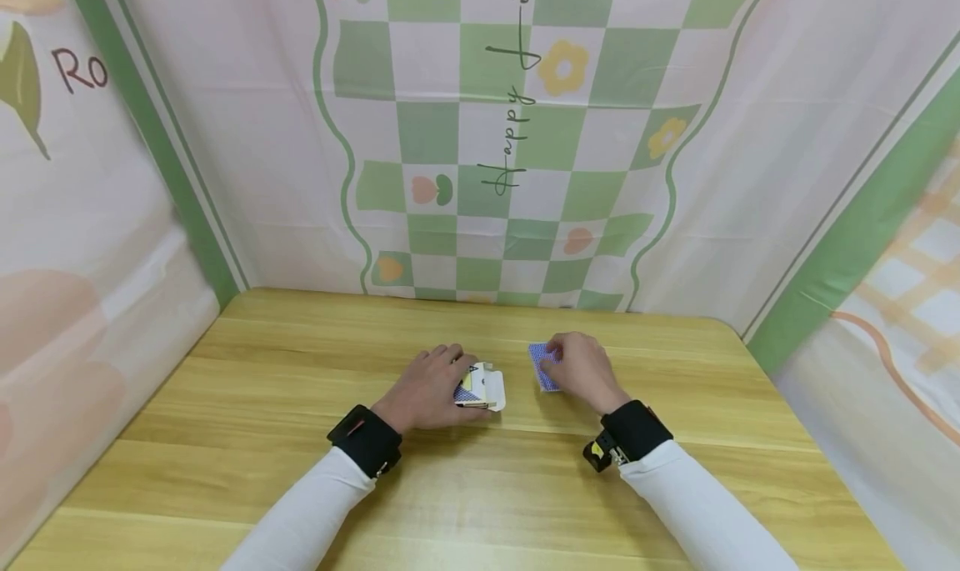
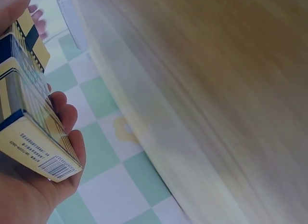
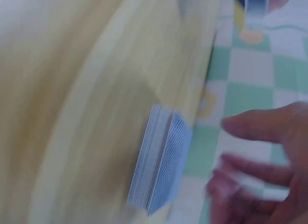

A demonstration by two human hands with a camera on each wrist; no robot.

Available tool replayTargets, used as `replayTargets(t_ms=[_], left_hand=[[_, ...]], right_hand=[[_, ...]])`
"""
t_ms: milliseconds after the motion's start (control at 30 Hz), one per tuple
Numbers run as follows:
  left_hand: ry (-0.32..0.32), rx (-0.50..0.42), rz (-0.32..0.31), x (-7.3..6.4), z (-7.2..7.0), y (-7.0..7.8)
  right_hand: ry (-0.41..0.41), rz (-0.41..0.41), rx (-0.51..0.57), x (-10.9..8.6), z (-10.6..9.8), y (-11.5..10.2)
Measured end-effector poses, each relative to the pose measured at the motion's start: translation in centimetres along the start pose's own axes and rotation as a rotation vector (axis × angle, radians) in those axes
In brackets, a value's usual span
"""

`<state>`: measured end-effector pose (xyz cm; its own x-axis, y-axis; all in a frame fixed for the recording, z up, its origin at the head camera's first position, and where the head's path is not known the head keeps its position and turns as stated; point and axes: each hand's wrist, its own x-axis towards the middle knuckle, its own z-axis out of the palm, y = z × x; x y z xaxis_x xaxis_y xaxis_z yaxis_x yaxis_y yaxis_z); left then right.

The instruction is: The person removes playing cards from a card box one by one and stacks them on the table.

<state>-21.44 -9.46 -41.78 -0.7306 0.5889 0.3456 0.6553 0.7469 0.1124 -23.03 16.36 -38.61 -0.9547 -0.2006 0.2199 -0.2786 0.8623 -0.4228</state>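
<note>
My left hand (image 1: 431, 392) grips a playing-card box (image 1: 474, 381), thumb along one side and fingers along the other. A white end flap (image 1: 497, 390) sticks out open towards the right. In the left wrist view the box end with a barcode (image 2: 55, 166) faces the camera, and part of the thumb is cut off by the frame. A squared deck of playing cards (image 3: 163, 166) with blue patterned backs lies on the table. Over its right side hovers my right hand (image 1: 588, 371), its fingers loosely bent and apart from the deck in the right wrist view.
Both hands work over a light wooden table (image 1: 285, 371) with rounded far corners. A curtain (image 1: 427, 137) printed with green checks hangs right behind its far edge. More printed fabric (image 1: 82, 304) stands along the left side. Each wrist wears a black strap (image 1: 637, 429).
</note>
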Motion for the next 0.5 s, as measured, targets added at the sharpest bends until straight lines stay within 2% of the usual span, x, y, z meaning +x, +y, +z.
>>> replayTargets(t_ms=[100, 200, 267, 367, 500], left_hand=[[0.010, -0.014, -0.001, 0.2, 0.0, 0.1], [0.023, -0.024, 0.003, 0.3, 0.0, 0.3], [0.035, -0.028, 0.009, 0.4, 0.0, 0.4], [0.055, -0.031, 0.028, 0.5, 0.0, 0.7], [0.070, -0.033, 0.054, 0.8, 0.1, 1.1]], right_hand=[[-0.031, -0.143, 0.191, -0.6, 0.2, -1.1], [-0.096, -0.225, 0.334, -1.0, 0.6, -2.2], [-0.128, -0.243, 0.370, -1.2, 1.0, -2.8], [-0.157, -0.215, 0.380, -1.4, 1.7, -3.2], [-0.136, -0.165, 0.355, -1.5, 2.3, -3.5]])
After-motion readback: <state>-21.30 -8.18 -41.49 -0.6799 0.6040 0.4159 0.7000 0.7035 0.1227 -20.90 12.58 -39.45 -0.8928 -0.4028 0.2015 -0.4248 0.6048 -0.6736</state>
